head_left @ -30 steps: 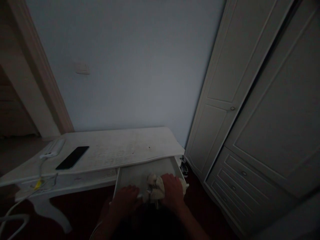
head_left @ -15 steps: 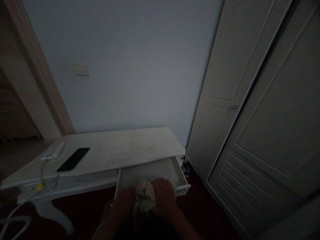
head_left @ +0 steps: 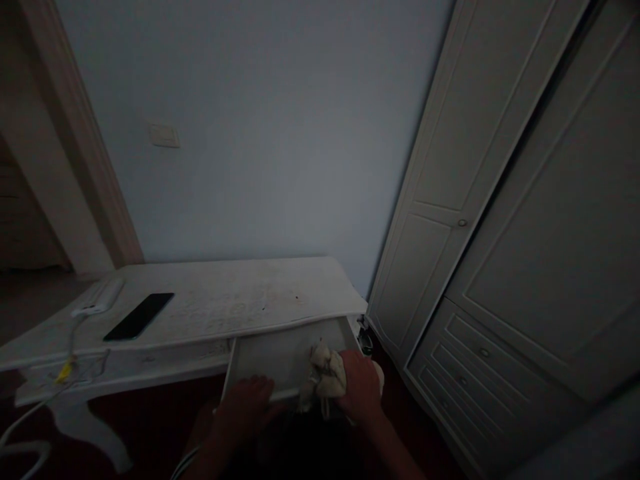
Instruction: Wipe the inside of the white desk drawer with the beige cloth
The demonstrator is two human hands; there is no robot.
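A pulled-out drawer (head_left: 280,350) of the white desk lies in front of me, its pale bottom showing. My left hand (head_left: 249,400) is closed over the left part of the drawer's front edge, fingertips curling inward. In my right hand (head_left: 361,385) is a crumpled, off-white cloth (head_left: 327,373), bunched over the front edge near the drawer's right corner. Part of the cloth hangs down in front, and another bit sticks out to the right of the hand. The lower front of the drawer is dark and mostly hidden by my hands and the cloth.
On the worn desk top (head_left: 220,290) lie a dark phone (head_left: 140,317) and a white power strip (head_left: 99,298) with a cable. A yellow tag (head_left: 65,371) is on the cable. A wardrobe (head_left: 430,267) stands close on the right, and a shoe (head_left: 365,341) lies beyond the drawer.
My right hand has moved right with the cloth along the drawer front. My left hand has come away from the cloth and stays at the left edge. The view has shifted slightly.
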